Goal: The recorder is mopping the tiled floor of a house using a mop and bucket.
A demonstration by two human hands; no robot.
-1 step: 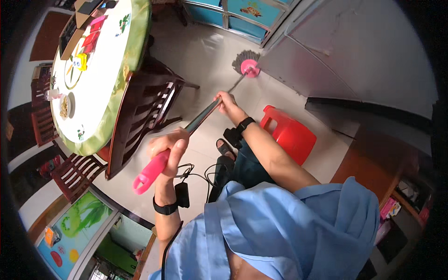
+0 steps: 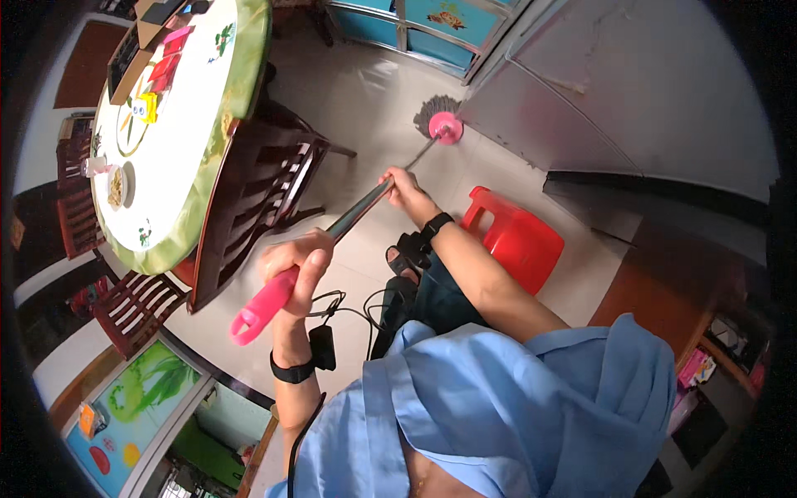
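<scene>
A mop (image 2: 363, 209) with a metal pole, a pink hanging-loop grip and a pink disc head slants across the view. My left hand (image 2: 292, 264) is wrapped round the pole's top, just above the pink grip. Further down the pole, my right hand (image 2: 402, 186) is closed round it. The grey strands of the mop head (image 2: 433, 114) lie spread on the tiled floor, close to the foot of the large grey panel. Both wrists wear black straps with small dark boxes.
A red plastic stool (image 2: 523, 247) stands right of my legs. At left are a wooden chair (image 2: 257, 195) and an oval table (image 2: 170, 195) bearing a bowl and boxes. Black cables (image 2: 353, 311) hang near my legs. A grey panel (image 2: 614, 91) and a wooden cabinet (image 2: 643, 290) line the right.
The mop's pink grip end and my left hand have shifted very slightly to the lower left. The mop head has stayed almost in place.
</scene>
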